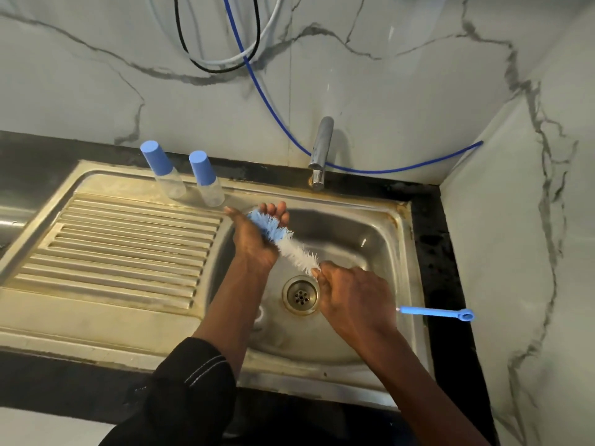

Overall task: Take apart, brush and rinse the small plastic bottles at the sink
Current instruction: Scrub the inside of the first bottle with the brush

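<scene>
Your first bottle (164, 170) and second bottle (207, 180), both blue-capped, stand side by side at the back of the drainboard (128, 246). Over the sink (370, 226), your left hand (257, 243) curls round the brush (299, 252) at its blue bristles, and your right hand (354, 300) grips its handle.

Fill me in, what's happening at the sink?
A person holds a bottle brush over the basin of the sink. The right hand grips its handle just below the bristles, and the left hand cups the blue bristle tip. The left bottle and right bottle stand capped and untouched on the ledge behind the drainboard, so taking them apart is not yet done.
</scene>
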